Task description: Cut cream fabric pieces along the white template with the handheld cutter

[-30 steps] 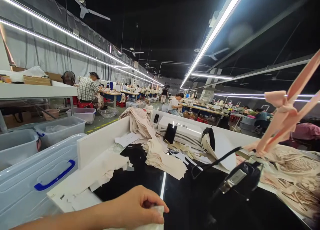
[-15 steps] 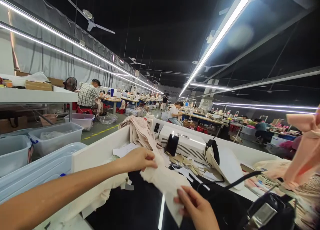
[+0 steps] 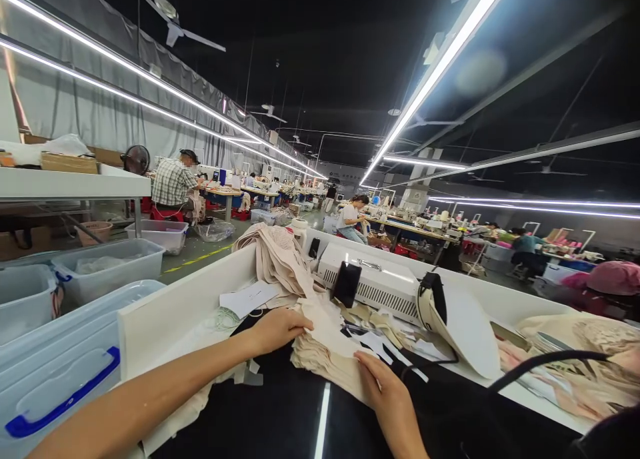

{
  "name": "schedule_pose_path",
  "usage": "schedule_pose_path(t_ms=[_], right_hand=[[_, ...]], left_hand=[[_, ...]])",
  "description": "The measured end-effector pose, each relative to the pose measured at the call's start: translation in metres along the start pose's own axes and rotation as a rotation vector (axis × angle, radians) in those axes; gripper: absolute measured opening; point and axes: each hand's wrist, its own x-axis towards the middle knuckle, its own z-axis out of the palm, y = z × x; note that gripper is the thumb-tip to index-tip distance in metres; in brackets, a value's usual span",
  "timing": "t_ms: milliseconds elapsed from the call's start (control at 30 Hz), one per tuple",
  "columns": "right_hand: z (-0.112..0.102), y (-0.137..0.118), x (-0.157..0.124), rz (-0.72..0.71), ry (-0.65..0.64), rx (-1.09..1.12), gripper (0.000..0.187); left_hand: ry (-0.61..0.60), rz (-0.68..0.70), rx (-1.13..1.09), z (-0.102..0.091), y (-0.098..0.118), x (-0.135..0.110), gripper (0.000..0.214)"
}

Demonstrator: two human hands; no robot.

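Note:
My left hand (image 3: pixel 277 329) rests on the left end of a stack of cream fabric pieces (image 3: pixel 325 349) on the black worktop (image 3: pixel 280 419), fingers curled onto the top piece. At the stack's near right corner lies my right hand (image 3: pixel 385 389), its fingers pressed flat on the same top piece. Both hands hold that piece down on the stack. A heap of beige cloth (image 3: pixel 275 256) lies just behind.
A white machine (image 3: pixel 370 282) with a black phone (image 3: pixel 347 284) leaning on it stands behind the stack. Lace pieces (image 3: pixel 590 339) pile up at right, under a black cable (image 3: pixel 540 362). Clear plastic bins (image 3: pixel 55 359) stand at left. Other people work at distant tables.
Both hands have lowered the cream piece they held in the air onto the stack. The pink garment hanging at right has left the view.

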Motion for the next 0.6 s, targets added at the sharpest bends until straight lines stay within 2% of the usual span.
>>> schedule_pose_path(t_ms=[333,500,600], right_hand=[[0.003,0.003,-0.008,-0.028,-0.028,-0.167,0.045],[0.007,0.001,-0.016,-0.079,-0.009,-0.265,0.046],[0.008,-0.004,-0.022,-0.085,0.004,-0.311,0.056]], left_hand=[[-0.018,0.036,0.021,0.003,0.002,-0.006,0.05],[-0.003,-0.031,0.039,0.001,0.003,-0.007,0.052],[0.021,-0.096,0.069,-0.012,0.001,-0.011,0.054]])
